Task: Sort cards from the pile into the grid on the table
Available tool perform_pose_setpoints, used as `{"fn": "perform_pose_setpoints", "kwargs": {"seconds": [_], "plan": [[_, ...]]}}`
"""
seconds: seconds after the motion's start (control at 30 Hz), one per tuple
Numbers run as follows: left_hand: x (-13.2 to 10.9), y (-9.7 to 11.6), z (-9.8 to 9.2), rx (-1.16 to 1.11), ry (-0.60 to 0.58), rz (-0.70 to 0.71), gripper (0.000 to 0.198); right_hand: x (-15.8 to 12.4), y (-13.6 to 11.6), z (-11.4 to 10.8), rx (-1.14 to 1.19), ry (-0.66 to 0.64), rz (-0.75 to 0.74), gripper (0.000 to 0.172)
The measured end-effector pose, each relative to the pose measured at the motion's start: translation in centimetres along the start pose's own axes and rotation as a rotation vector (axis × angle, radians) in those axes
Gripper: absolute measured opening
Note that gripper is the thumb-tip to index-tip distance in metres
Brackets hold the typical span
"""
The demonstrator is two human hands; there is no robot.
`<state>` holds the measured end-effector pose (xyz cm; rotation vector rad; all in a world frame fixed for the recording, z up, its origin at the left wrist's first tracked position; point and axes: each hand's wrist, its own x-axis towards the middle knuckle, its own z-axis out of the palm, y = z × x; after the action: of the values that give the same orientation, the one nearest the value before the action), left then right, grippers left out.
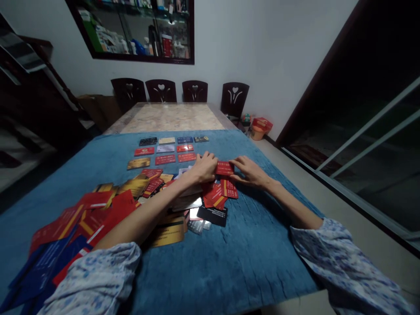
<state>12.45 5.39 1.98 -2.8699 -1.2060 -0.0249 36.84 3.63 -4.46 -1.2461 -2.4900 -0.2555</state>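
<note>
Between my two hands is a red card (225, 168) with lines of pale print, held a little above the pile. My right hand (250, 170) pinches its right end between thumb and fingers. At the other end, my left hand (206, 168) is curled against the card's left edge, its fingertips partly hidden. Just below lie more red cards with a yellow stripe (229, 188) and a black card (213, 215). A gold card (169, 232) rests near my left forearm, which covers part of the heap.
Past the pile, several cards lie in rows, among them a gold card (138, 163) and a black card (148, 141). Red and blue paper sleeves (49, 262) are heaped at left. A blue cloth (262, 262) covers the near table; dark chairs (160, 90) stand beyond.
</note>
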Motion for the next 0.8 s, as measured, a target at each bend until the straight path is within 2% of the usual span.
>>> {"fn": "perform_pose_setpoints", "kwargs": {"seconds": [0.23, 0.37, 0.6, 0.8], "plan": [[-0.2, -2.4, -0.3, 0.071, -0.002, -0.028, 0.030, 3.3, -0.1, 0.1, 0.009, -0.054, -0.066, 0.052], [-0.3, -4.4, 0.0, 0.085, -0.004, -0.065, 0.034, 5.5, -0.2, 0.6, -0.013, -0.078, -0.079, 0.053], [-0.9, -7.0, -0.2, 0.093, 0.004, -0.097, 0.028, 9.1, -0.5, 1.7, -0.026, -0.124, -0.084, 0.053], [-1.0, -9.2, -0.2, 0.090, -0.013, -0.134, 0.032, 12.0, -1.4, 1.7, 0.012, -0.167, -0.075, 0.042]]}}
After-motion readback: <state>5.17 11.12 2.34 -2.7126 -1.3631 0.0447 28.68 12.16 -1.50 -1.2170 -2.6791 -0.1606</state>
